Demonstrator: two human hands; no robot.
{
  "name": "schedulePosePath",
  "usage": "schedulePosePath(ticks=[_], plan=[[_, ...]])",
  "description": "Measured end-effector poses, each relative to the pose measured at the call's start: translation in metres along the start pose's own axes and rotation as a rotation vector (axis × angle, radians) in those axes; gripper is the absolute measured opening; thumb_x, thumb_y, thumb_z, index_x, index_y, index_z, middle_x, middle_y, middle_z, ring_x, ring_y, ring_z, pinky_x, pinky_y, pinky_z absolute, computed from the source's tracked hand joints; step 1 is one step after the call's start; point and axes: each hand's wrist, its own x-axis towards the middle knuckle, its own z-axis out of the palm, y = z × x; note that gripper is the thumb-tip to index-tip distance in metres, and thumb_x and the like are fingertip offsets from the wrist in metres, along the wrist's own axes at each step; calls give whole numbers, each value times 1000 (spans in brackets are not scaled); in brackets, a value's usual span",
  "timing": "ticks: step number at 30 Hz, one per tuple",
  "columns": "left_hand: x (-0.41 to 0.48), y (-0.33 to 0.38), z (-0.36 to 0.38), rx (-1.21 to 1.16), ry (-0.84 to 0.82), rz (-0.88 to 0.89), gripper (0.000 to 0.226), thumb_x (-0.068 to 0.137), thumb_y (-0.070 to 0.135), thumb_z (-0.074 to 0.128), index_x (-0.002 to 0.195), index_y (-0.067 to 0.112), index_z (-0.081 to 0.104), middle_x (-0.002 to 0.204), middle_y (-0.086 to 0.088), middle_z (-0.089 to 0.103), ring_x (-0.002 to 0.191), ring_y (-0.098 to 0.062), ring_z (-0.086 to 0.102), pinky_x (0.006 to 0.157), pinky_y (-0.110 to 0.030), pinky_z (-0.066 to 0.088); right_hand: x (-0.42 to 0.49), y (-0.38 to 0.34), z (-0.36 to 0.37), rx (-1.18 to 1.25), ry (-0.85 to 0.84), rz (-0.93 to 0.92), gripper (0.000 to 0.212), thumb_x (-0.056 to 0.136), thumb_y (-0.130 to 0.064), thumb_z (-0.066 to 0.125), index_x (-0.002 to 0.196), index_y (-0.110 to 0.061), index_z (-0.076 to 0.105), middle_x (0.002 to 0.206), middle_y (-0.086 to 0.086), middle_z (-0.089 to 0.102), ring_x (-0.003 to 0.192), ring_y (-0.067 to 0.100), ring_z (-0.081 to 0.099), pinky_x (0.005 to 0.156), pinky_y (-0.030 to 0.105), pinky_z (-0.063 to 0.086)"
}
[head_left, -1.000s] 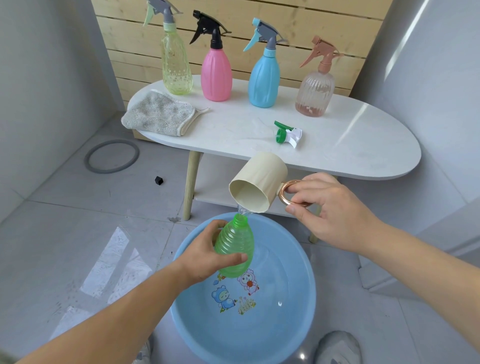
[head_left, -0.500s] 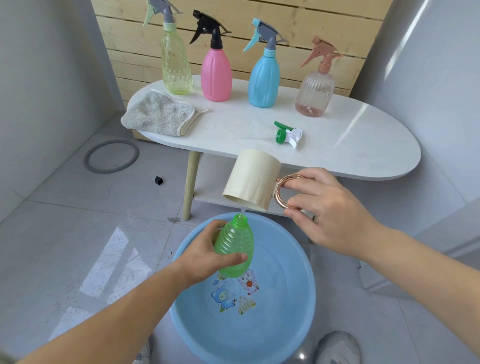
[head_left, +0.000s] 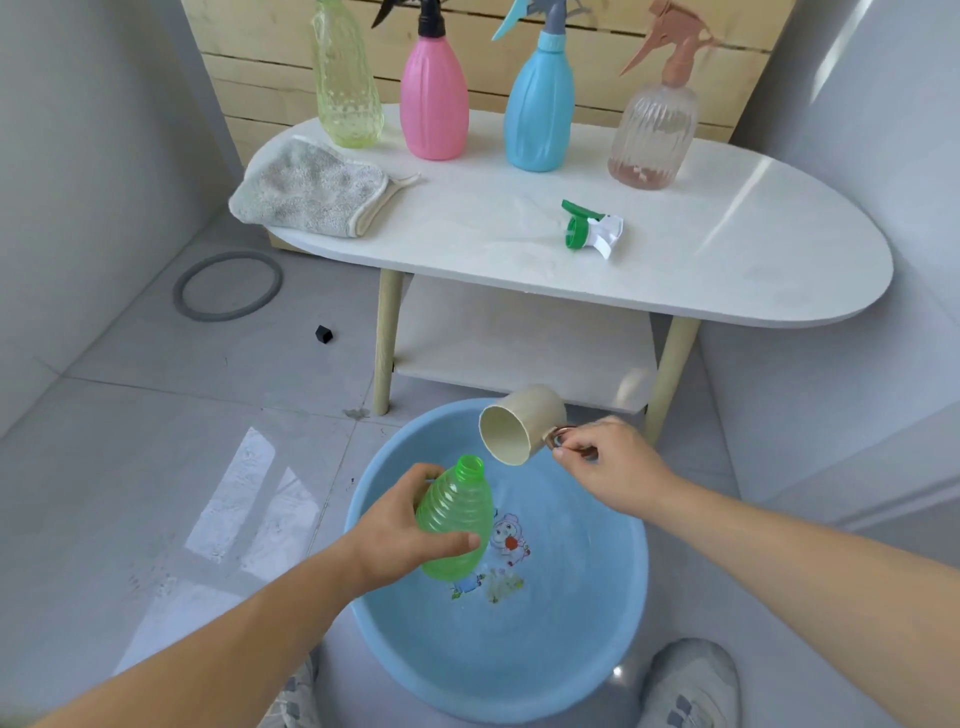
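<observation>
My left hand (head_left: 400, 535) grips a green ribbed bottle (head_left: 457, 519) with no cap, held tilted over a blue basin (head_left: 613, 623) on the floor. My right hand (head_left: 608, 467) pinches the copper ring handle of a cream cup (head_left: 519, 423). The cup lies on its side above the basin's far rim, its mouth facing me and just right of the bottle's neck. No water runs from it. A green and white spray head (head_left: 592, 231) lies loose on the white table (head_left: 727, 249).
Several spray bottles stand at the table's back: yellow-green (head_left: 345, 78), pink (head_left: 434, 98), blue (head_left: 540, 109), clear with a pink head (head_left: 654, 135). A grey cloth (head_left: 311, 189) lies at its left end. A grey ring (head_left: 228, 285) and small black piece (head_left: 323, 334) lie on the floor.
My right hand has lowered the cup away from the bottle's mouth toward the basin, and the pouring has stopped. The camera has dipped, so table and bottles sit higher in view.
</observation>
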Motion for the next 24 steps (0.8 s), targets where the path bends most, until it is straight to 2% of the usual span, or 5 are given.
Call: schedulePosePath(ticks=[3, 6, 12, 17, 24], plan=[[-2, -14, 1, 23, -8, -37, 80, 55, 45, 91, 123, 28, 53, 113, 1, 68, 96, -8, 70, 80, -27, 60, 4, 14, 32, -11, -94, 26, 40, 93, -33, 60, 54, -30, 48, 58, -10, 49, 81, 18, 44, 69, 24, 36], [1, -28, 5, 80, -15, -56, 79, 54, 49, 90, 120, 29, 53, 110, 3, 69, 97, -11, 69, 88, -31, 58, 10, 24, 65, -50, -201, -39, 34, 89, -43, 50, 58, -35, 41, 64, -16, 49, 86, 20, 44, 84, 33, 43], [8, -42, 12, 126, 2, -79, 76, 56, 48, 89, 119, 28, 52, 109, 4, 67, 98, -11, 65, 85, -21, 54, 24, 44, 100, -185, -437, -144, 35, 82, -47, 36, 82, -21, 59, 86, -14, 54, 97, 17, 40, 93, 32, 43], [14, -52, 8, 101, 15, -109, 68, 68, 28, 94, 121, 26, 51, 110, 3, 68, 98, -9, 66, 79, -14, 53, 32, 58, 113, -232, -427, -202, 24, 90, -37, 52, 85, -16, 62, 91, -5, 60, 101, 19, 43, 89, 32, 44], [17, -58, 5, 73, 30, -126, 76, 55, 48, 89, 119, 29, 53, 106, 10, 68, 100, -12, 67, 81, -20, 56, 36, 65, 122, -305, -436, -195, 50, 84, -60, 36, 83, -18, 62, 89, -4, 61, 96, 20, 44, 82, 35, 46]])
